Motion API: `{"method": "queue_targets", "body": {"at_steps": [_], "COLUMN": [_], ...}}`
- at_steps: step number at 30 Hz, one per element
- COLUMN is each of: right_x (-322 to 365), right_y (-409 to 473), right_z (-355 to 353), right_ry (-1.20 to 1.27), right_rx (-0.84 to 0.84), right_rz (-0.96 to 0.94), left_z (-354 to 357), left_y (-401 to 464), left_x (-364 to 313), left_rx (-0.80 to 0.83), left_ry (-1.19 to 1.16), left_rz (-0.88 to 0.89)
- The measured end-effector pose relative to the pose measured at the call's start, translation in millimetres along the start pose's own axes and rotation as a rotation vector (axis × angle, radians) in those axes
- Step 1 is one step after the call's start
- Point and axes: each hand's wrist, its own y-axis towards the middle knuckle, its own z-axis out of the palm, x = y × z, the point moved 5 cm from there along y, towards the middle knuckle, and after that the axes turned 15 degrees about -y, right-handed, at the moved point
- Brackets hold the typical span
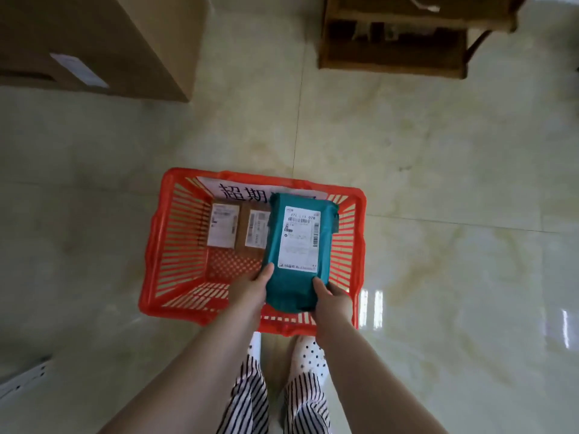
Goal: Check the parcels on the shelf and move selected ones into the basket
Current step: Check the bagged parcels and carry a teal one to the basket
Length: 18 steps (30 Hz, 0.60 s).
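Hands hold a teal plastic mailer parcel (299, 249) above a red plastic shopping basket (156, 245) that stands on a glossy pale tiled floor (438, 183). The view looks straight down from head height. The left hand (250, 291) grips the parcel's near left corner, thumb lying on top and fingers curled out of sight underneath. The right hand (332, 297) grips the near right corner the same way, thumb on top, fingers wrapped under the edge. Both forearms reach forward over the basket's near rim. The parcel faces up, showing a white shipping label (299, 238) with barcodes and small print, and it covers the right half of the basket's inside.

Inside the basket, left of the held parcel, two small brown cardboard boxes lie side by side on the mesh bottom: the left box (223, 225) and the right box (252, 230), each with a white label on top. The right one is partly hidden by the teal parcel. A white paper sign (232, 191) with large black Chinese characters leans against the basket's far wall.

Beyond the basket, to its far left, sits a large cardboard carton (94, 45) with a white label. To its far right stands a dark wooden shelf unit (394, 36). Below the basket's near rim, striped trousers (250, 402) and white dotted slippers (308, 355) are visible.
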Motion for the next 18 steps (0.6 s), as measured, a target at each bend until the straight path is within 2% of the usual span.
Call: {"method": "queue_targets", "body": {"at_steps": [8,18], "right_x": [-31.0,-50.7], "right_y": [99.2,153.0], "right_z": [25.2,52.4], "right_ry": [-0.009,-0.069], "right_rx": [-0.027,-0.099], "right_rz": [0.075,0.075], "left_z": [30.5,42.3], "left_y": [94.2,140.8], "left_x": [48.4,74.1], "left_rx": [0.043,0.019], "left_ry": [0.017,0.103], "left_rz": [-0.068,-0.077]}}
